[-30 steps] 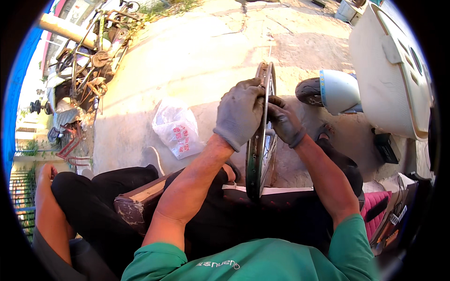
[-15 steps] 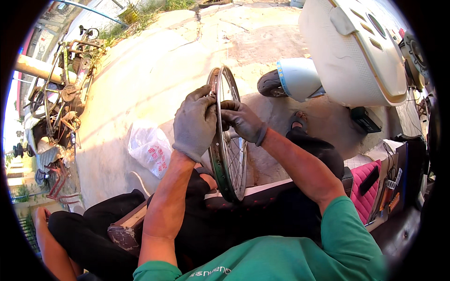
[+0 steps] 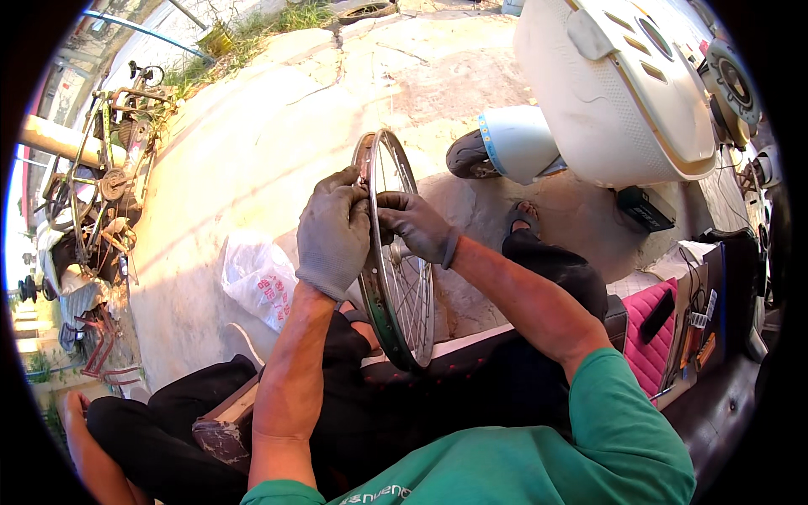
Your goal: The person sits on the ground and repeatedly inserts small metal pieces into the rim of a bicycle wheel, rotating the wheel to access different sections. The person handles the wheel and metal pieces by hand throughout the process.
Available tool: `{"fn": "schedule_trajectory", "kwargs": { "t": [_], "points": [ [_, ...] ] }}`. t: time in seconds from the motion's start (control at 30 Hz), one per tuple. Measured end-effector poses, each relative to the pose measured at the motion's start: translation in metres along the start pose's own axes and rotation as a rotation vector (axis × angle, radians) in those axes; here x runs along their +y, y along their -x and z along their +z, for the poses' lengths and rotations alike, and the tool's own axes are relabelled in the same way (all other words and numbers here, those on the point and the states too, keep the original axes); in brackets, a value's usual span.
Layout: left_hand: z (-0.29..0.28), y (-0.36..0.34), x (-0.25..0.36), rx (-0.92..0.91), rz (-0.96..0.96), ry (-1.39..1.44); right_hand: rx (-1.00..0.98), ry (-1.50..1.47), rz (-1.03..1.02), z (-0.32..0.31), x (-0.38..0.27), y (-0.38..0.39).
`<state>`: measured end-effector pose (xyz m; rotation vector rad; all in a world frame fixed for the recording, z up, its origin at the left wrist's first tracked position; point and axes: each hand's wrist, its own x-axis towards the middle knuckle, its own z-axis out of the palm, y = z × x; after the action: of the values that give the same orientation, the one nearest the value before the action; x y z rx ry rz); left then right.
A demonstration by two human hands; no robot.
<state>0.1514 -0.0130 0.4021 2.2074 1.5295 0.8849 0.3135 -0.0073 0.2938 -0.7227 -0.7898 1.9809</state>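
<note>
While both forearms reach forward, gloved left hand [image 3: 334, 231] and right hand [image 3: 417, 227] fingers clasp the spoked wheel [image 3: 396, 252].

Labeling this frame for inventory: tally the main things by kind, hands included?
Gloved hands: 2, left hand and right hand, both on the wheel
Spoked wheel: 1
White plastic bag: 1
White scooter: 1
Old bicycle: 1
Total: 6

Hard daylight washes the concrete ground [image 3: 252, 160] pale, nearly glaring on the white scooter body [image 3: 623, 93], while the lap and lower right sit in deep shadow. The centre is sharp; fisheye bending curves edges toward a black, softened rim.
</note>
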Motion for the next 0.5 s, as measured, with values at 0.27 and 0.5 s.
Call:
{"fn": "schedule_trajectory", "kwargs": {
  "t": [0.27, 0.5],
  "points": [
    [0.001, 0.000, -0.001, 0.015, 0.016, 0.031, 0.014, 0.044, -0.013, 0.003, -0.005, 0.004],
    [-0.001, 0.000, 0.000, 0.002, 0.048, 0.008, -0.076, 0.090, -0.019, -0.011, -0.001, 0.001]
  ]
}}
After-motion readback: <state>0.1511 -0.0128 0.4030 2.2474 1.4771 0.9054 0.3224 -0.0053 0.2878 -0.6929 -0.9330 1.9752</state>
